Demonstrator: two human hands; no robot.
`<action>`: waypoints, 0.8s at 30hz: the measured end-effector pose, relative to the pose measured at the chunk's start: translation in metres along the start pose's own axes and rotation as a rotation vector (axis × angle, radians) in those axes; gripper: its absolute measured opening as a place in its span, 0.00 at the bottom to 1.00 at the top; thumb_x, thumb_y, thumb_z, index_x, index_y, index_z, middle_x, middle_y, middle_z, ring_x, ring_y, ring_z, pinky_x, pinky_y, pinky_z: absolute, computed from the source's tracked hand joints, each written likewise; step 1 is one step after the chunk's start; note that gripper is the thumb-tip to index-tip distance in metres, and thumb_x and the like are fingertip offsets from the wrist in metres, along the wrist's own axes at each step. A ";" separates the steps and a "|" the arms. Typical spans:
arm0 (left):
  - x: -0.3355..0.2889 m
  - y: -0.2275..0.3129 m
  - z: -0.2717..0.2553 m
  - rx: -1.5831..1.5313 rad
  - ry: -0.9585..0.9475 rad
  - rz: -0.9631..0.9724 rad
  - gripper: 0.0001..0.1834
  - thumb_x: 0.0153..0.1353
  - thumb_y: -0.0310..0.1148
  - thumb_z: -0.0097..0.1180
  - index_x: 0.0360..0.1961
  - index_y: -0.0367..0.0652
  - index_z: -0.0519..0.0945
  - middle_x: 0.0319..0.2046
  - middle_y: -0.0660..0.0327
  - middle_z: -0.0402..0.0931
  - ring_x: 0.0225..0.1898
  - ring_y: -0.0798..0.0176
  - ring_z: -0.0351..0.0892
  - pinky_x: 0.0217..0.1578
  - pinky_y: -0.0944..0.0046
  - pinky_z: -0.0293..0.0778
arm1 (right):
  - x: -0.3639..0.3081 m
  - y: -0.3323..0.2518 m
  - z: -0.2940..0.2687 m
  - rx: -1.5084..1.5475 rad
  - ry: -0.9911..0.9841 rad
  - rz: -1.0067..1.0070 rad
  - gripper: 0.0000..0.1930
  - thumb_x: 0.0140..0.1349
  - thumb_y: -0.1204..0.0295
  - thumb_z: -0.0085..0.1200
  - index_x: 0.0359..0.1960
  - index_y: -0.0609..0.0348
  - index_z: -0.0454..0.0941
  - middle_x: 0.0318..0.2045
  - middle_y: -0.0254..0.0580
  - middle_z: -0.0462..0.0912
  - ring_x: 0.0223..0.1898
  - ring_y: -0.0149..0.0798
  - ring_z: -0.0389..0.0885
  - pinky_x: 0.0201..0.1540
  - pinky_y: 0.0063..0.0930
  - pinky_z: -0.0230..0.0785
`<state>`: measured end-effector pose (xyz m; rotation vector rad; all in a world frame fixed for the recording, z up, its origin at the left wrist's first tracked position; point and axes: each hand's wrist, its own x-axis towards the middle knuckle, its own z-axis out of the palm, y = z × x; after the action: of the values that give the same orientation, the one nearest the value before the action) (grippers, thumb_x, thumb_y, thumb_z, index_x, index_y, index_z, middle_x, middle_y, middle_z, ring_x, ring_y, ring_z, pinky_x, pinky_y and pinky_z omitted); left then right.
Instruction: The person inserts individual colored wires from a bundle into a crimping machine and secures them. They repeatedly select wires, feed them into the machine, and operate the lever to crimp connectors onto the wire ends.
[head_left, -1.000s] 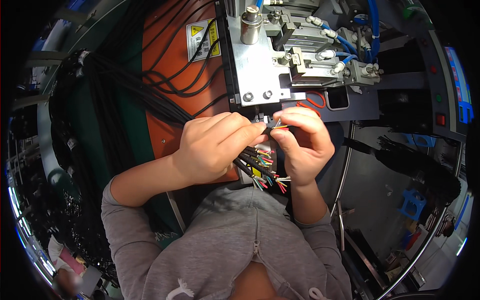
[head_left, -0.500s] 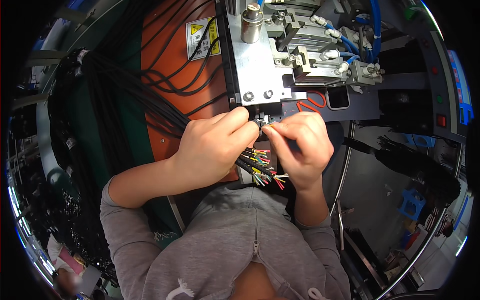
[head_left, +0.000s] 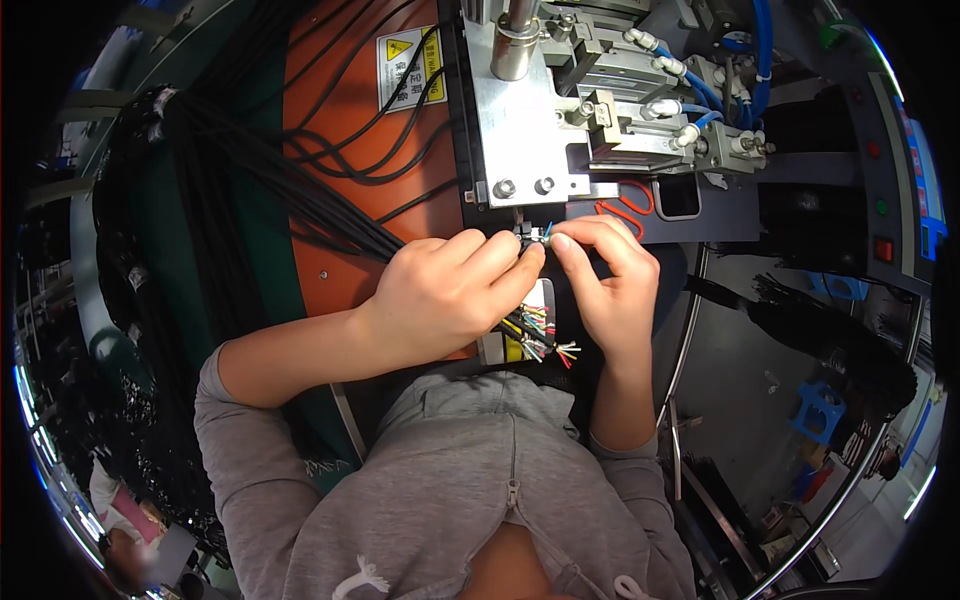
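My left hand (head_left: 450, 292) is closed over a bundle of black cables (head_left: 345, 225), its thumb and forefinger pinched in front of a small fixture (head_left: 524, 231) under the metal plate. My right hand (head_left: 612, 285) pinches thin wire ends at the same spot, fingertips almost touching the left ones. A blue wire (head_left: 549, 230) sticks up between the fingertips. Below the left hand, several black cables end in fanned coloured wires (head_left: 540, 338), red, white, yellow and green. The fingers hide exactly how the wires sit in the fixture.
A silver plate (head_left: 520, 140) with a cylinder (head_left: 514, 50) and pneumatic clamps (head_left: 640, 130) stands just ahead. Red-handled scissors (head_left: 630, 205) lie beside a dark tray (head_left: 677, 197). An orange panel (head_left: 400, 150) carries loose cables. A control panel (head_left: 885, 200) with buttons stands right.
Both hands have shifted slightly, the left fingertips to the right. The blue wire now shows upright between them. Fewer coloured wire ends show below the left hand. The view has moved a little.
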<state>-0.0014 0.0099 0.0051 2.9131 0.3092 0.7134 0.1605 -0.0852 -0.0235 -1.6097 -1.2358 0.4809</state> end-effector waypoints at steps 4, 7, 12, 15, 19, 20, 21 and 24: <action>-0.002 0.003 0.002 0.081 -0.071 -0.046 0.15 0.50 0.26 0.57 0.42 0.46 0.83 0.21 0.68 0.62 0.19 0.73 0.65 0.15 0.73 0.62 | 0.003 -0.005 0.010 -0.192 0.008 -0.050 0.02 0.52 0.79 0.57 0.25 0.63 0.76 0.24 0.43 0.77 0.26 0.44 0.74 0.30 0.33 0.66; -0.003 0.007 0.002 0.089 -0.095 -0.077 0.16 0.50 0.27 0.57 0.42 0.47 0.83 0.22 0.67 0.62 0.19 0.73 0.66 0.15 0.73 0.63 | 0.000 -0.003 0.012 -0.180 0.044 -0.108 0.03 0.51 0.80 0.56 0.24 0.63 0.75 0.22 0.42 0.75 0.25 0.44 0.72 0.29 0.34 0.65; 0.000 0.007 0.004 0.098 -0.057 -0.070 0.16 0.50 0.26 0.58 0.42 0.47 0.83 0.22 0.67 0.62 0.19 0.74 0.66 0.15 0.73 0.63 | -0.001 0.008 0.021 -0.068 0.137 -0.101 0.03 0.51 0.80 0.56 0.24 0.63 0.75 0.23 0.41 0.76 0.26 0.42 0.72 0.30 0.32 0.65; -0.001 0.005 0.006 0.108 -0.048 -0.061 0.15 0.50 0.26 0.58 0.41 0.47 0.83 0.21 0.68 0.63 0.18 0.74 0.66 0.15 0.72 0.63 | -0.004 0.015 0.023 -0.013 0.127 -0.033 0.03 0.53 0.80 0.55 0.24 0.63 0.73 0.22 0.38 0.75 0.26 0.34 0.72 0.30 0.26 0.64; -0.001 0.002 0.009 0.071 -0.018 -0.056 0.14 0.48 0.27 0.58 0.39 0.46 0.83 0.21 0.68 0.65 0.18 0.74 0.67 0.16 0.72 0.64 | -0.009 0.025 0.029 0.482 0.064 0.334 0.05 0.58 0.78 0.51 0.26 0.65 0.72 0.22 0.26 0.71 0.25 0.18 0.65 0.28 0.16 0.58; -0.001 0.001 0.010 0.054 -0.012 -0.057 0.14 0.48 0.27 0.58 0.38 0.46 0.83 0.21 0.68 0.66 0.18 0.74 0.68 0.16 0.71 0.64 | -0.009 0.025 0.031 0.524 0.069 0.368 0.05 0.58 0.78 0.51 0.26 0.64 0.72 0.21 0.27 0.71 0.24 0.18 0.65 0.28 0.16 0.59; 0.000 -0.001 0.010 0.042 0.004 -0.054 0.14 0.47 0.27 0.58 0.38 0.45 0.83 0.21 0.68 0.66 0.18 0.73 0.69 0.17 0.71 0.64 | -0.009 0.024 0.031 0.564 0.071 0.400 0.05 0.58 0.78 0.51 0.25 0.64 0.72 0.21 0.27 0.71 0.24 0.19 0.65 0.27 0.16 0.59; 0.000 -0.004 0.010 0.020 0.033 -0.047 0.13 0.45 0.28 0.59 0.36 0.45 0.83 0.23 0.68 0.69 0.19 0.72 0.70 0.18 0.71 0.66 | -0.009 0.029 0.030 0.562 0.052 0.413 0.04 0.58 0.78 0.51 0.27 0.64 0.73 0.20 0.28 0.72 0.24 0.20 0.67 0.28 0.17 0.60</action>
<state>0.0024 0.0132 -0.0041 2.9047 0.3891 0.7567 0.1475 -0.0780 -0.0633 -1.3655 -0.6373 0.9465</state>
